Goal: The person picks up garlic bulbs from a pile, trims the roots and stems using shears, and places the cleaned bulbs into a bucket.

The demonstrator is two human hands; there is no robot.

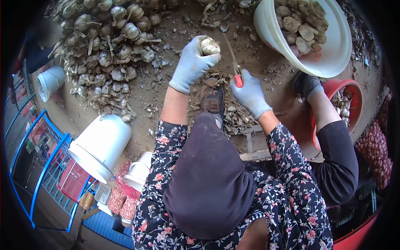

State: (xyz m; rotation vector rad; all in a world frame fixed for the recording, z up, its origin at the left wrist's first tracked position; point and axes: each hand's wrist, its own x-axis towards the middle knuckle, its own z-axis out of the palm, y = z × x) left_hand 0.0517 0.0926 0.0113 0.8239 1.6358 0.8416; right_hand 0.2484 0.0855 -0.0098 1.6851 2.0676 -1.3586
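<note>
Nearest my lens, I'm watching the grey-gloved left hand (193, 62) gripping a pale, dirt-crusted garlic bulb (210, 46) while the right hand (249, 92) is clenching a red-handled knife (233, 62), trimming underway; cutting next needs steady aim.

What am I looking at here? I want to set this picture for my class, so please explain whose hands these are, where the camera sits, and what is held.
The camera sits on a person's head, looking down at their own gloved hands. The left hand holds a garlic bulb; the right hand grips a red-handled knife. On the dirt ground lies a garlic pile, with white buckets nearby. A second person's arm reaches in beside a white basin of trimmed garlic and a red basin.
</note>
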